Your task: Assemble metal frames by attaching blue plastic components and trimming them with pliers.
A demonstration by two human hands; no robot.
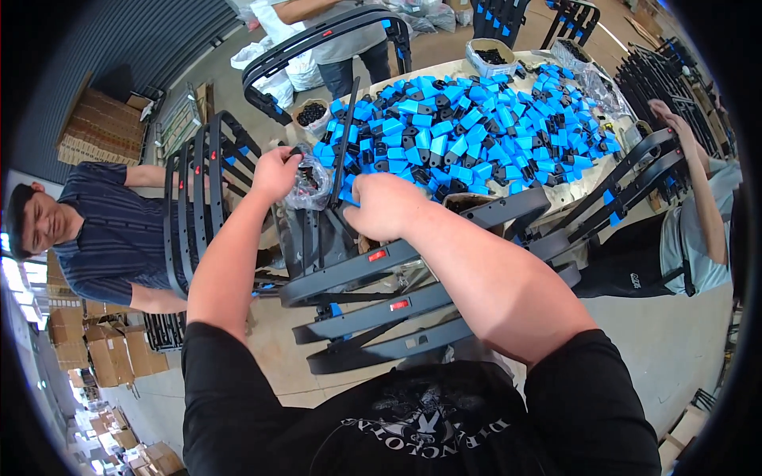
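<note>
My left hand (275, 172) grips a crumpled clear plastic bag (309, 184) holding small dark parts, at the table's near left edge. My right hand (382, 205) is closed around a blue-and-black plastic clip beside a thin black rod (344, 135) standing up from the frames. Just below both hands lie three stacked dark curved frames (373, 305) with small red tabs. A big heap of blue-and-black clips (468, 127) covers the table (571, 194) beyond my hands.
A person on the left holds several upright black frames (198, 198). Another person at the right handles frames (627, 178). A third stands at the far side with a curved frame (317, 40). Cardboard boxes (99, 127) sit left; tubs of dark parts (490, 55) stand at the back.
</note>
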